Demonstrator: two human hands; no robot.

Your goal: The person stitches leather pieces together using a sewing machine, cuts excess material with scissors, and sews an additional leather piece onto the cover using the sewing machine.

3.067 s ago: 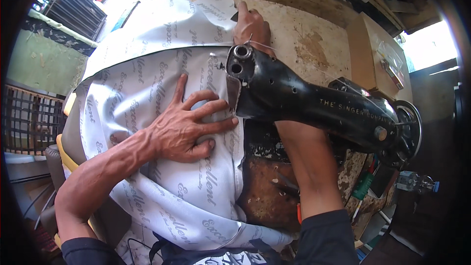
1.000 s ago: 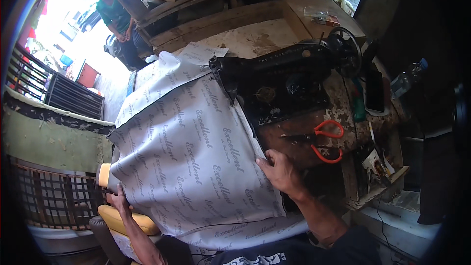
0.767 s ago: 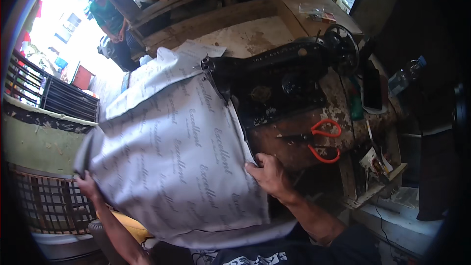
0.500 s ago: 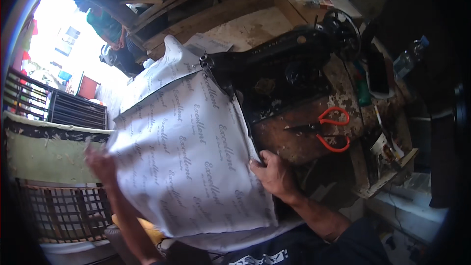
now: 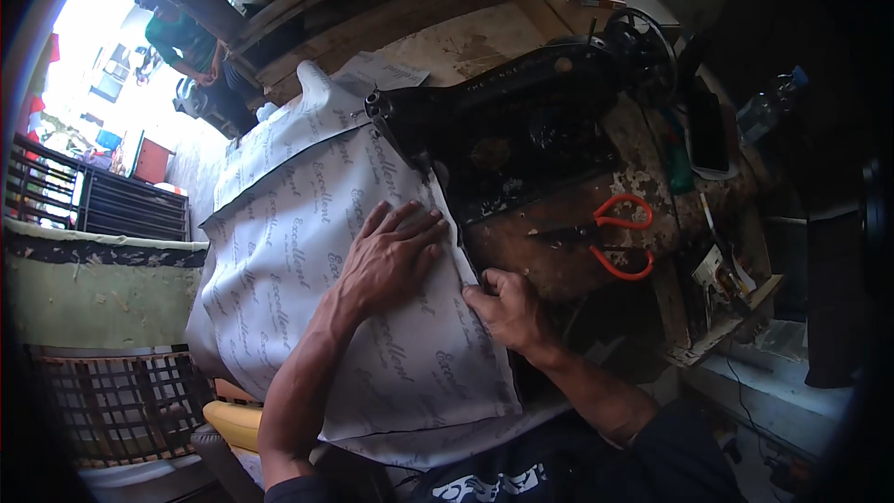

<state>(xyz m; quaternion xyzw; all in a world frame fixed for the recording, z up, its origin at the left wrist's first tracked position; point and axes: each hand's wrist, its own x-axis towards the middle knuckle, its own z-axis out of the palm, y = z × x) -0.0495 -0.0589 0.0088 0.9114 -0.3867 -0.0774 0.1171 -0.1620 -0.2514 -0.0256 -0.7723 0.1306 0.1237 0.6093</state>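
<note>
A large sheet of white printed fabric (image 5: 270,270) lies over my lap and the sewing table, its far part under the head of a black sewing machine (image 5: 503,102). My left hand (image 5: 396,247) rests flat on the fabric, fingers spread toward its right edge, just short of the machine's needle end. At that same edge, nearer to me, my right hand (image 5: 512,312) pinches the fabric's dark-lined border between thumb and fingers. Scissors with orange handles (image 5: 615,237) lie on the worn wooden tabletop (image 5: 521,261), right of my right hand.
A phone (image 5: 710,135), a green object (image 5: 677,163) and a clear plastic bottle (image 5: 771,104) are at the right. Below them sits a small open drawer (image 5: 726,317) with odds and ends. A yellow cushion (image 5: 233,424) is at lower left. Another person (image 5: 191,51) stands at far left.
My left hand has come in from the fabric's left side and settled flat on it near the right edge. My right hand keeps its pinch on the border. The view has shifted slightly.
</note>
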